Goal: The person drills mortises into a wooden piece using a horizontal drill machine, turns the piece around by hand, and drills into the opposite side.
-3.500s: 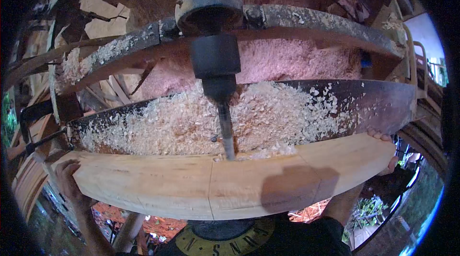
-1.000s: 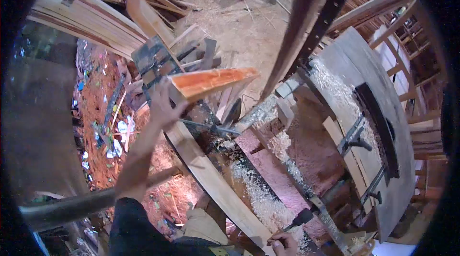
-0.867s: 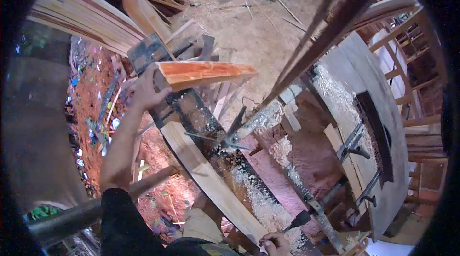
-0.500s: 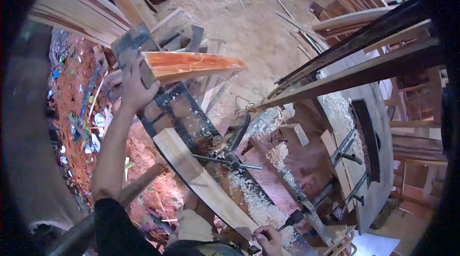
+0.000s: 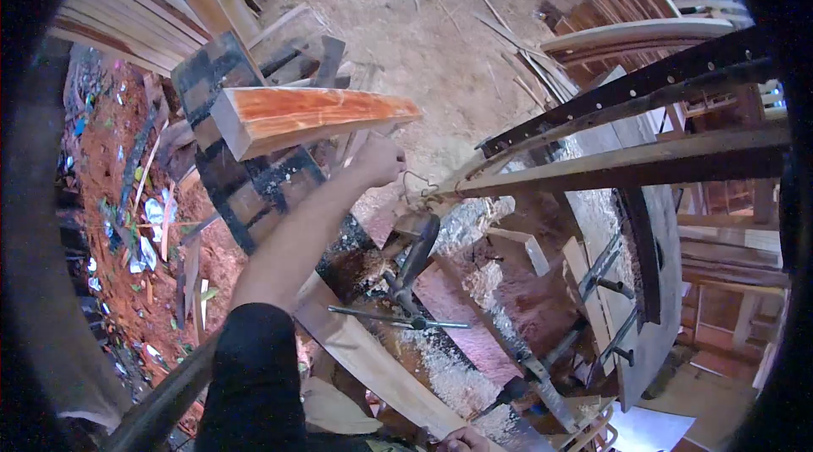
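Observation:
My left hand [image 5: 378,160] is beyond the block with the orange face [image 5: 313,105], its fingers curled beside a bent wire [image 5: 413,188]; whether it grips anything is hidden. The block lies across a dark, chip-strewn support [image 5: 284,174]. Below my left forearm runs a long pale curved beam [image 5: 377,361]. My right hand [image 5: 464,441] shows only in part at the bottom edge, its fingers curled by the beam's near end; what it holds, if anything, cannot be seen. A metal crossbar handle [image 5: 402,320] stands right of the beam.
Two long dark bars [image 5: 627,166] slant in from the right. Behind them, a broad curved board [image 5: 665,257] carries clamps [image 5: 605,270] and shavings. Stacked planks [image 5: 127,16] lie at the upper left, with pink sawdust [image 5: 474,325] beside the machine.
My left hand has left the near end of the orange-faced block and moved right, towards the bent wire. My right hand sits lower in view, and the camera view has shifted.

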Tool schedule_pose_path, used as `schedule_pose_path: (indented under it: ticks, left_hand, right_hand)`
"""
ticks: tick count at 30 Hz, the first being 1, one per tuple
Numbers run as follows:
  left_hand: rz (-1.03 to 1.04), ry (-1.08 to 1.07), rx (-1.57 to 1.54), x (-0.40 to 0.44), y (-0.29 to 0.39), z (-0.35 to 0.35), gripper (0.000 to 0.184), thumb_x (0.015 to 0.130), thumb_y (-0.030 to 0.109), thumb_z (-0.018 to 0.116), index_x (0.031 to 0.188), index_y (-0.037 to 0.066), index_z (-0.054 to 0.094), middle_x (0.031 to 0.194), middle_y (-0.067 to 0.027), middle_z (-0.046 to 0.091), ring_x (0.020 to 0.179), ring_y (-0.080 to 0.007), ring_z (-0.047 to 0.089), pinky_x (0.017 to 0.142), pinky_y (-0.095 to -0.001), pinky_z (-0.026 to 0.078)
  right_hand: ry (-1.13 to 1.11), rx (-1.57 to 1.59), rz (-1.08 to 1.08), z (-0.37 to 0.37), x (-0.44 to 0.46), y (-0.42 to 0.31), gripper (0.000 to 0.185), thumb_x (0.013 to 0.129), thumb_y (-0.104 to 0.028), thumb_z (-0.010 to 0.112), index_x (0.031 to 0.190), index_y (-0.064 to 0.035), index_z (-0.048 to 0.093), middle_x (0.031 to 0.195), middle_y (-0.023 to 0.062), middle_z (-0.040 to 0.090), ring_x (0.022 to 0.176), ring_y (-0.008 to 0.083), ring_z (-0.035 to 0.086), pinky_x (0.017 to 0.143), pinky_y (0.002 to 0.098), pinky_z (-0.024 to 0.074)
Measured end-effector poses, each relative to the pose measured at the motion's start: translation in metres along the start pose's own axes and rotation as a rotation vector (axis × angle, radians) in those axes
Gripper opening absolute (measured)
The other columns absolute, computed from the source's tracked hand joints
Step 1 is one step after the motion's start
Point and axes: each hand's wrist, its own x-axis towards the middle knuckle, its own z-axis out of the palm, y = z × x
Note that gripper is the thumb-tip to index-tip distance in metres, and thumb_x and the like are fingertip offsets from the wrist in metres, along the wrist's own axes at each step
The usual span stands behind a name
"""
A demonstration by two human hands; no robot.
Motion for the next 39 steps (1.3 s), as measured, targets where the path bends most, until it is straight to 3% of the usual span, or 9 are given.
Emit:
schedule_pose_path:
  ticks: [2,7,11,18,30,39]
  left_hand:
    - [-0.007,-0.105,0.067,0.014,-0.005,0.017,0.031,0.091,0.033,0.068,0.115,0.016,0.077,0.111,-0.0167,0.075,0.102,-0.0354,0.071,0.09,-0.0484,0.056]
    - [-0.051,-0.131,0.042,0.04,-0.023,0.082,0.027,0.092,0.033,0.069,0.114,0.019,0.078,0.111,-0.0151,0.075,0.104,-0.0331,0.072,0.091,-0.0472,0.057]
    - [-0.076,-0.247,0.088,0.044,-0.016,0.087,0.025,0.09,0.03,0.071,0.111,0.019,0.078,0.111,-0.0139,0.076,0.105,-0.0316,0.072,0.09,-0.0464,0.058]
    - [-0.003,-0.215,0.129,0.051,-0.01,0.089,0.022,0.089,0.026,0.071,0.106,0.015,0.078,0.107,-0.0125,0.076,0.103,-0.0309,0.073,0.086,-0.0465,0.059]
    - [0.045,-0.103,0.066,0.046,-0.003,0.085,0.017,0.089,0.025,0.067,0.101,0.015,0.076,0.099,-0.0133,0.076,0.098,-0.0331,0.073,0.085,-0.0476,0.059]
    - [0.082,-0.108,0.145,0.042,-0.004,0.089,0.019,0.084,0.019,0.068,0.1,0.012,0.077,0.098,-0.0137,0.076,0.097,-0.0316,0.074,0.082,-0.047,0.059]
  right_hand:
    - [0.015,0.055,0.081,-0.001,-0.006,0.002,0.016,0.1,-0.017,0.062,0.095,-0.0012,0.062,0.079,0.0046,0.064,0.066,0.0108,0.058,0.058,0.0251,0.0473]
    - [0.033,0.053,0.078,0.005,-0.013,0.012,0.019,0.099,-0.021,0.062,0.098,-0.0021,0.063,0.082,0.0034,0.067,0.068,0.0098,0.058,0.06,0.0254,0.0472]
    - [-0.047,0.037,0.066,0.007,-0.011,0.005,0.024,0.101,-0.027,0.063,0.098,-0.0037,0.065,0.083,0.0018,0.067,0.07,0.0085,0.057,0.062,0.0253,0.0459]
    - [-0.032,-0.003,0.053,0.016,-0.01,0.005,0.028,0.102,-0.032,0.063,0.098,-0.0041,0.065,0.082,-0.0002,0.065,0.07,0.0072,0.053,0.064,0.0253,0.0433]
    - [0.008,0.083,0.115,0.037,-0.011,-0.02,0.02,0.099,-0.022,0.06,0.094,-0.0031,0.064,0.081,0.0,0.062,0.075,0.0087,0.051,0.07,0.0257,0.042]
    - [0.015,0.067,0.188,0.031,-0.007,-0.016,0.021,0.098,-0.024,0.062,0.093,-0.0035,0.064,0.079,0.0011,0.062,0.071,0.0094,0.051,0.066,0.0262,0.0419]
